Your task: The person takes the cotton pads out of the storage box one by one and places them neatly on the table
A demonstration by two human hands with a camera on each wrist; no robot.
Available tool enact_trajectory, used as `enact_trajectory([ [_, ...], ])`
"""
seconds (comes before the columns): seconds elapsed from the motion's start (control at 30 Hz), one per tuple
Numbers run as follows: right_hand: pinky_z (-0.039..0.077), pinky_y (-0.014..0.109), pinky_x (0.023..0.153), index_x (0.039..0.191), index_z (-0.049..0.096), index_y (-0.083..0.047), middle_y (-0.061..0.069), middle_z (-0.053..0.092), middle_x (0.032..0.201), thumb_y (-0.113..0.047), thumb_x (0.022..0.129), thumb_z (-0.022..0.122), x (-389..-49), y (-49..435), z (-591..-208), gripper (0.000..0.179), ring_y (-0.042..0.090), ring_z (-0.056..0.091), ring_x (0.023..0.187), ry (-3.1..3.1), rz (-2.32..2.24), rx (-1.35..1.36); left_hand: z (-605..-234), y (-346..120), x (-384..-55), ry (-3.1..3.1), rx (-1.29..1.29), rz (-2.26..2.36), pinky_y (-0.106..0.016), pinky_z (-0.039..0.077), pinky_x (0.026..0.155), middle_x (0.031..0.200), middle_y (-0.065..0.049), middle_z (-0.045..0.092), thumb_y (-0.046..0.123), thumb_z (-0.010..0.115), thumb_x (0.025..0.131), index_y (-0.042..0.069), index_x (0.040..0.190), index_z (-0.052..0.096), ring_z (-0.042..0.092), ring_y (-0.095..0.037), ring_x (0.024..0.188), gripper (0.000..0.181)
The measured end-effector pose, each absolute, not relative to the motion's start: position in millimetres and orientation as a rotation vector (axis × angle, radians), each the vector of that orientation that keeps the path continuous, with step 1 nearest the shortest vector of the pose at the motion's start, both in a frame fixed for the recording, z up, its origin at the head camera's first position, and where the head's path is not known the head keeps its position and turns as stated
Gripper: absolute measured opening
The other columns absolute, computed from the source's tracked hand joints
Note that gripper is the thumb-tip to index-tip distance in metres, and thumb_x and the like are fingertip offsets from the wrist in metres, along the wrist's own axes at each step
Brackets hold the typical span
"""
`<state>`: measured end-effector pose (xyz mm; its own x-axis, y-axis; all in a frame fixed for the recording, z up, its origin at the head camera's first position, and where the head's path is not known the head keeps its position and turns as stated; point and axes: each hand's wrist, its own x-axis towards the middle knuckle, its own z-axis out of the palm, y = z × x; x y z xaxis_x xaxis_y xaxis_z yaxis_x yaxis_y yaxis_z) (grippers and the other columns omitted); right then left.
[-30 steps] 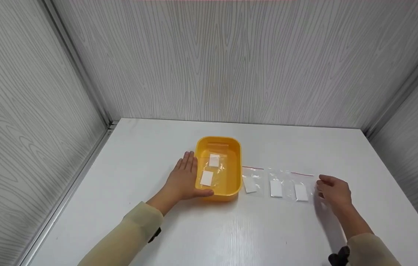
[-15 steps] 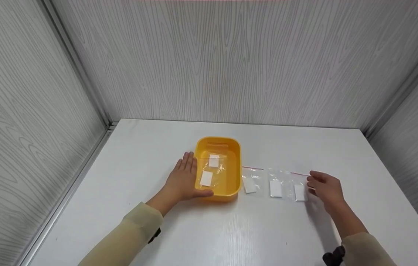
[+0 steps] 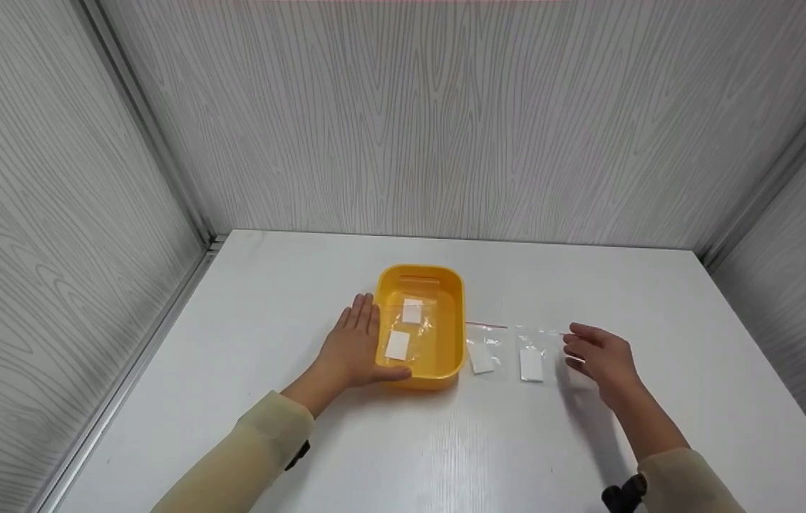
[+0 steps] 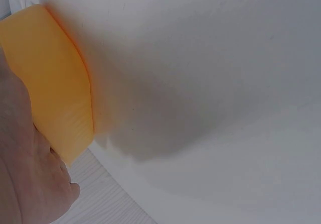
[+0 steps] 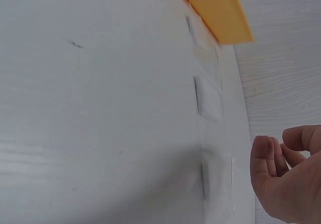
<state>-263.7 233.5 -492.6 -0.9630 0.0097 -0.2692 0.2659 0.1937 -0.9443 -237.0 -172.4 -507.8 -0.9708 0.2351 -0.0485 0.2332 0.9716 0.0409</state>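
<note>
My left hand (image 3: pixel 351 349) lies with straight fingers along the left side of a yellow plastic bin (image 3: pixel 456 324), its thumb stretched across the near rim. Inside the bin are clear zip bags with white rectangular pieces (image 3: pixel 398 345). My right hand (image 3: pixel 598 356) hovers at the right end of a row of similar bags, fingers loosely bent and holding nothing. Two of these show in the head view: one zip bag (image 3: pixel 481 356) beside the bin and another zip bag (image 3: pixel 531 365) to its right. The right wrist view shows a third zip bag (image 5: pixel 215 184), shaded, beside the hand.
Everything stands on a white table (image 3: pixel 445 456). A grey wood-grain panel (image 3: pixel 410 121) rises behind the far edge, with further panels at both sides. In the left wrist view the bin's outer wall (image 4: pixel 60 78) is close to the hand.
My right hand has moved left, from beside the rightmost zip bag to over it, obscuring that bag in the head view. The left hand and bin have stayed put.
</note>
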Motion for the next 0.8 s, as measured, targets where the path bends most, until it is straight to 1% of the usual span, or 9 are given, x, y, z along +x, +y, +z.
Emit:
enact_trajectory([
  [0.17,0.052,0.027,0.098,0.151,0.039,-0.002,0.023,0.044,0.15,-0.016,0.103,0.053,-261,219,-488,0.051,0.025,0.055,0.125,2.169,-1.916,0.197,-508,-172,-238,3.066,0.364,0.049,-0.047,0.01,0.125,0.166,-0.024,-0.001,0.092,0.048,0.073,-0.005,0.157,0.009,-0.001,-0.036,0.154,0.135],
  [0.23,0.052,0.027,0.098,0.15,0.04,-0.002,0.022,0.046,0.148,-0.017,0.103,0.053,-260,212,-486,0.051,0.024,0.056,0.123,2.136,-1.939,0.177,-508,-172,-238,3.063,0.362,0.041,-0.047,0.009,0.125,0.166,-0.024,-0.002,0.092,0.047,0.072,-0.005,0.157,0.008,-0.002,-0.036,0.154,0.135],
  [0.33,0.053,0.028,0.098,0.149,0.042,-0.002,0.018,0.054,0.14,-0.017,0.103,0.055,-259,201,-484,0.05,0.021,0.059,0.117,2.071,-1.985,0.155,-508,-173,-238,3.063,0.362,0.04,-0.047,0.009,0.125,0.165,-0.024,-0.001,0.092,0.047,0.073,-0.005,0.157,0.008,-0.002,-0.036,0.154,0.134],
  [0.37,0.053,0.028,0.097,0.148,0.043,-0.003,0.015,0.056,0.136,-0.017,0.102,0.056,-259,197,-484,0.049,0.022,0.059,0.118,2.052,-1.994,0.153,-508,-173,-238,3.06,0.361,0.036,-0.047,0.009,0.125,0.165,-0.024,-0.002,0.092,0.046,0.073,-0.005,0.157,0.008,-0.002,-0.036,0.154,0.135],
  [0.47,0.054,0.028,0.096,0.146,0.045,-0.003,0.011,0.061,0.129,-0.017,0.101,0.058,-258,185,-483,0.048,0.022,0.061,0.114,1.987,-2.032,0.159,-508,-174,-238,3.062,0.366,0.032,-0.047,0.009,0.125,0.165,-0.024,-0.002,0.094,0.044,0.072,-0.005,0.157,0.008,-0.002,-0.036,0.154,0.135],
  [0.67,0.054,0.029,0.095,0.142,0.05,-0.006,0.011,0.063,0.127,-0.018,0.099,0.061,-258,158,-478,0.046,0.021,0.062,0.112,1.894,-2.061,0.212,-510,-175,-238,3.077,0.385,0.023,-0.047,0.011,0.124,0.166,-0.024,0.0,0.096,0.04,0.071,-0.005,0.157,0.009,-0.001,-0.036,0.154,0.136],
  [0.8,0.054,0.03,0.096,0.141,0.051,-0.008,0.01,0.065,0.124,-0.02,0.101,0.057,-258,143,-477,0.042,0.025,0.061,0.116,1.845,-2.072,0.21,-512,-174,-240,3.065,0.373,0.019,-0.046,0.009,0.125,0.166,-0.023,-0.003,0.097,0.039,0.07,-0.004,0.158,0.007,-0.003,-0.035,0.154,0.138],
])
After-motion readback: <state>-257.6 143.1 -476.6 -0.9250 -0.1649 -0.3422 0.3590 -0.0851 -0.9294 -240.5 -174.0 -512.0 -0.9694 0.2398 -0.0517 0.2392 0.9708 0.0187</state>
